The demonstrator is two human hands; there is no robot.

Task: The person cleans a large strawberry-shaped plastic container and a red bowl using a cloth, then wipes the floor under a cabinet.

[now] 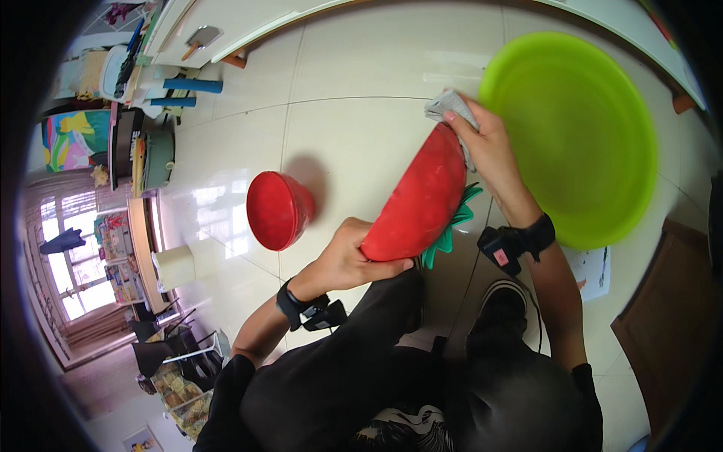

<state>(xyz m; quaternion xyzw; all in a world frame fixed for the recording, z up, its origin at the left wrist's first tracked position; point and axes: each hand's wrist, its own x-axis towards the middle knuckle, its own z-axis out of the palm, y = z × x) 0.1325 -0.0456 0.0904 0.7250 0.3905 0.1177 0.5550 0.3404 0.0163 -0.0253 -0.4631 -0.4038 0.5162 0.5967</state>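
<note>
My left hand (361, 257) grips the lower end of a red plastic strawberry-shaped piece (421, 198), which is tilted in the air above my knees. Green plastic leaves (451, 226) stick out along its right side. At its upper end my right hand (477, 133) pinches a folded grey cloth (449, 106), which lies against the red rim. Part of the cloth is hidden behind my fingers. A red bowl (279, 210) rests on the floor to the left, its opening turned toward me. Each wrist wears a black strap with a small device.
A large lime-green basin (570, 135) stands on the tiled floor (350, 62) at the right. A brown wooden piece of furniture (666, 333) is at the lower right, near a sheet of paper (590, 274). White furniture (271, 25) edges the top. A cream bin (174, 268) stands farther left.
</note>
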